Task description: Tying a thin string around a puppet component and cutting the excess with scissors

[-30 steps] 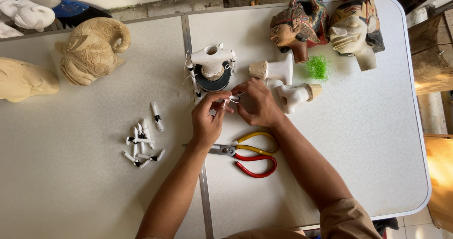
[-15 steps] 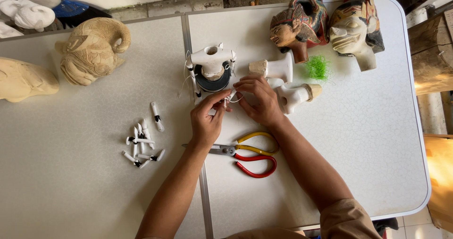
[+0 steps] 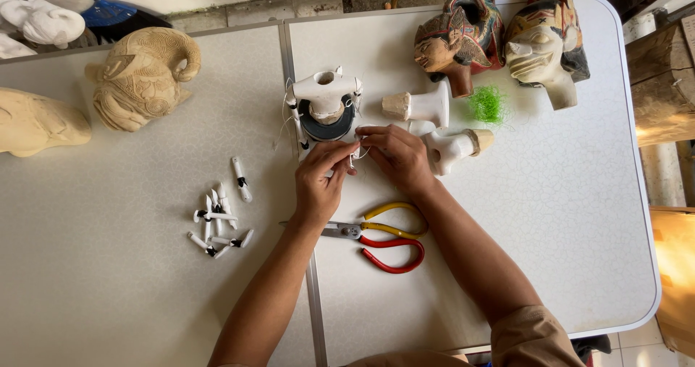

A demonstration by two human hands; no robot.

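Note:
My left hand [image 3: 322, 179] and my right hand [image 3: 394, 157] meet over the middle of the white table [image 3: 565, 215]. Their fingertips pinch a small white piece with thin thread at about the same spot, just below a white puppet torso [image 3: 324, 92] with a dark ring around its base. What exactly sits between the fingers is too small to tell. Pliers with red and yellow handles [image 3: 380, 238] lie on the table right under my wrists.
Several small white pegs with black bands [image 3: 217, 218] lie left of my hands. Two white neck pieces [image 3: 423, 106] [image 3: 455, 148], a green fibre tuft [image 3: 487, 103], two painted puppet heads [image 3: 455, 38] [image 3: 544, 38] and unpainted carved heads [image 3: 141, 77] stand around.
Both hands stay at the same spot; only the fingers shift slightly on the small piece and thread.

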